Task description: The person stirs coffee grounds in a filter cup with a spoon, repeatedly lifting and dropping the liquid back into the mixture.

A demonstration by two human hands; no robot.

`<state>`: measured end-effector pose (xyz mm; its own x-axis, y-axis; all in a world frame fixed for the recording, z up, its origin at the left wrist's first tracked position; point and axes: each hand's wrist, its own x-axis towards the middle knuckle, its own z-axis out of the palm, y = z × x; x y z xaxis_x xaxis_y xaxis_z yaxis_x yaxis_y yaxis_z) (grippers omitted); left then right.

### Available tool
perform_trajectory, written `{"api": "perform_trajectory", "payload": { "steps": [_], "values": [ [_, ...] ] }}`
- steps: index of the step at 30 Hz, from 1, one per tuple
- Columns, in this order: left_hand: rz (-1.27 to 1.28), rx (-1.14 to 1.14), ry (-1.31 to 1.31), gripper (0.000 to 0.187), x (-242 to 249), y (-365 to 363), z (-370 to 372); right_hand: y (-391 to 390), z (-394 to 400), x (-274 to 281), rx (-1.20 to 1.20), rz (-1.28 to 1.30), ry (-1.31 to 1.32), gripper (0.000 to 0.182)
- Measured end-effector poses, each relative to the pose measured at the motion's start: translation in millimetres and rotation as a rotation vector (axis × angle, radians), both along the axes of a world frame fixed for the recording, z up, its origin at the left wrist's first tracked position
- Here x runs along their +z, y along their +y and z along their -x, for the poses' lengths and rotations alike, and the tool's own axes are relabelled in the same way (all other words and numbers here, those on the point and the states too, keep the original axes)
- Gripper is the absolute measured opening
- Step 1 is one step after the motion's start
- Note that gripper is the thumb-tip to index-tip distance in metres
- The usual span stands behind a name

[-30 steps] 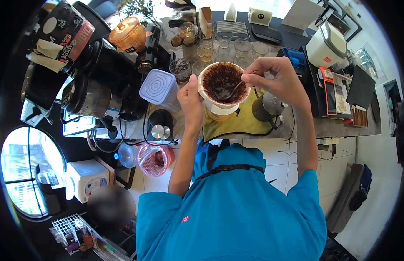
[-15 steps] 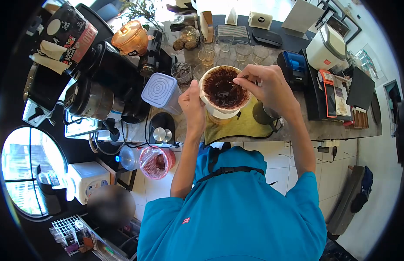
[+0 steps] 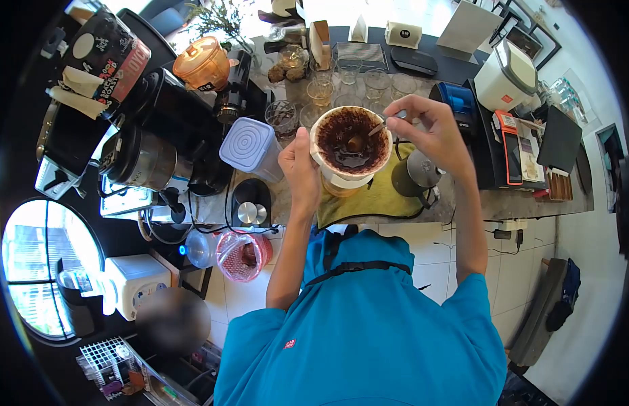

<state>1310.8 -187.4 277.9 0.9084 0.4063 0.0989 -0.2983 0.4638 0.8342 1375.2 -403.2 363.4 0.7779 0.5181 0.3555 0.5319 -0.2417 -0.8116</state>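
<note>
My left hand (image 3: 300,168) is closed round the left side of a white coffee dripper (image 3: 348,181), thumb up by its rim. Inside sits wet, dark coffee (image 3: 349,161), with grounds clinging high up the filter wall. Between the fingertips of my right hand (image 3: 431,135) is a small metal spoon (image 3: 377,129), its end reaching over the right rim into the filter. A green-yellow cloth (image 3: 358,211) lies under and around the dripper. Just right of it stands a dark grey kettle (image 3: 409,174), below my right wrist.
Several clear glasses (image 3: 376,84) stand behind the dripper. On the left are a lidded square container (image 3: 249,145), a scale-like black device with silver knobs (image 3: 250,203) and a coffee maker (image 3: 145,162). A blue-black printer (image 3: 456,108) sits to the right.
My right hand has moved right and slightly up, drawing the spoon from the middle of the coffee toward the right rim. More of the kettle shows. My left hand stays on the dripper.
</note>
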Motion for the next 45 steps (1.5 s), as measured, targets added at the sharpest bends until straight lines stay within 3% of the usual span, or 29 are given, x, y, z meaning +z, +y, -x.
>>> {"api": "perform_trajectory", "payload": {
  "steps": [1, 3, 4, 14, 16, 18, 23, 31, 38, 42, 45],
  "values": [
    [0.000, -0.001, -0.001, 0.040, -0.4, -0.7, -0.3, 2.6, 0.8, -5.6, -0.001, 0.000, -0.001, 0.018],
    [0.003, 0.000, -0.009, 0.041, -2.3, -1.4, -1.5, 10.8, 2.7, -19.9, -0.014, -0.277, 0.308, 0.019],
    [0.002, 0.002, -0.008, 0.041, -6.3, 0.2, -1.6, 10.0, 1.6, -30.0, -0.039, -0.296, 0.374, 0.020],
    [-0.012, 0.052, -0.018, 0.042, 4.1, -8.2, -0.8, 13.7, 6.0, -39.5, -0.212, -0.361, 0.347, 0.018],
    [-0.012, 0.092, -0.008, 0.042, 3.2, -7.3, 0.0, 10.6, 8.1, -38.1, -0.310, -0.164, 0.286, 0.020],
    [-0.146, 0.056, -0.017, 0.043, -5.3, -0.1, 1.3, 14.2, 9.1, -37.2, -0.353, -0.108, 0.246, 0.022],
    [-0.128, 0.022, -0.019, 0.042, -9.0, -0.5, 4.5, 16.0, 5.3, -41.3, -0.405, 0.022, 0.179, 0.028],
    [0.018, 0.051, -0.024, 0.044, -5.1, -2.1, -0.6, 9.8, 0.4, -31.8, -0.212, -0.335, 0.263, 0.023],
    [-0.038, 0.047, -0.023, 0.043, -4.7, 0.1, -2.8, 10.1, 13.6, 4.8, -0.227, 0.033, -0.162, 0.021],
    [-0.117, 0.071, -0.021, 0.043, -4.1, -1.6, -4.6, 13.7, 6.8, 3.9, -0.111, 0.204, -0.119, 0.022],
    [-0.149, 0.021, -0.056, 0.043, -14.9, 3.2, -6.4, 17.6, -3.1, -10.4, -0.053, 0.166, 0.002, 0.023]
  ]
}}
